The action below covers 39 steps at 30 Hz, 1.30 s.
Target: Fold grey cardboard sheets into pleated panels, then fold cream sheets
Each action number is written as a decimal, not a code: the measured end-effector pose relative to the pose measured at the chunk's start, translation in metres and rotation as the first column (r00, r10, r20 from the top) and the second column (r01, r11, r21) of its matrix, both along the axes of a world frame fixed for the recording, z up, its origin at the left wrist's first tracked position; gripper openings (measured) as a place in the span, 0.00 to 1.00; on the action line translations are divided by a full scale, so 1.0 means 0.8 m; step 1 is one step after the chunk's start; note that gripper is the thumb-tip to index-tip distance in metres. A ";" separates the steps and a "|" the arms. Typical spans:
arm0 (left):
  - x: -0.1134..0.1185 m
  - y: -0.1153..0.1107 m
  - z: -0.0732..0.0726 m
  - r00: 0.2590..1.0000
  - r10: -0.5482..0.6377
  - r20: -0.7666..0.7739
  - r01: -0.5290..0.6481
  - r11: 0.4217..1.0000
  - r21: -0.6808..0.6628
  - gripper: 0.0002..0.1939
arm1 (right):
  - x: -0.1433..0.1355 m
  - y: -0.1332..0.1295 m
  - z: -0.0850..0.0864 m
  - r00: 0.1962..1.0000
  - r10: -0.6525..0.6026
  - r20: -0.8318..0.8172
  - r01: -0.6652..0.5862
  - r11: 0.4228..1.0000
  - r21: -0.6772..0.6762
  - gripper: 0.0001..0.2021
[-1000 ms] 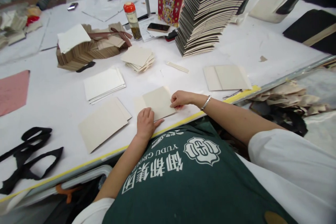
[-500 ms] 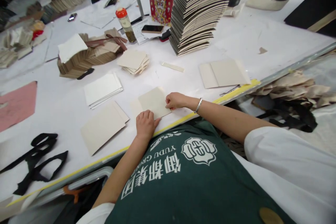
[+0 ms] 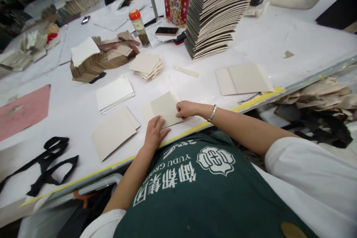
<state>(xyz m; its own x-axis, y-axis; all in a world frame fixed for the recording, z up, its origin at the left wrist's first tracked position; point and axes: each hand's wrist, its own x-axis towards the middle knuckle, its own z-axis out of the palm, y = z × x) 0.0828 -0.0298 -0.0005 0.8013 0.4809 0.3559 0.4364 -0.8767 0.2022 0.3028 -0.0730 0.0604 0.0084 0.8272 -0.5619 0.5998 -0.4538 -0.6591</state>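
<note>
A small cream cardboard piece lies flat near the table's front edge, with a paler strip showing past its upper right and left sides. My left hand rests on its lower left corner, fingers laid out and thumb apart. At the right edge of the piece, my right hand has its fingers curled together on the border; the fingertips are partly hidden. Left of my left hand is a larger cream board stack, and above that sit white sheets. A folded cream board lies to the right.
A tall fanned stack of boards stands at the back beside a red box. An orange-capped bottle, a phone and banded cards lie further left. Black strips are at the front left.
The view has shifted slightly, so the table things appear further right. My left hand has slid a little toward the lower left on the cardboard piece. My right hand stays at its right edge.
</note>
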 end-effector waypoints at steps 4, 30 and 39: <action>-0.030 0.001 -0.006 0.996 0.071 0.052 -0.069 0.996 -0.047 0.12 | -0.009 0.001 0.000 0.980 -0.158 -0.122 0.145 0.984 -0.108 0.03; -0.038 -0.001 -0.012 0.998 -0.056 0.021 0.057 0.997 -0.046 0.13 | -0.073 0.018 0.021 0.446 -0.530 -0.721 0.319 0.847 -0.425 0.14; -0.032 -0.003 -0.014 0.998 0.040 0.052 -0.036 0.997 -0.061 0.11 | -0.038 0.013 0.010 0.784 -0.374 -0.496 0.270 0.924 -0.270 0.08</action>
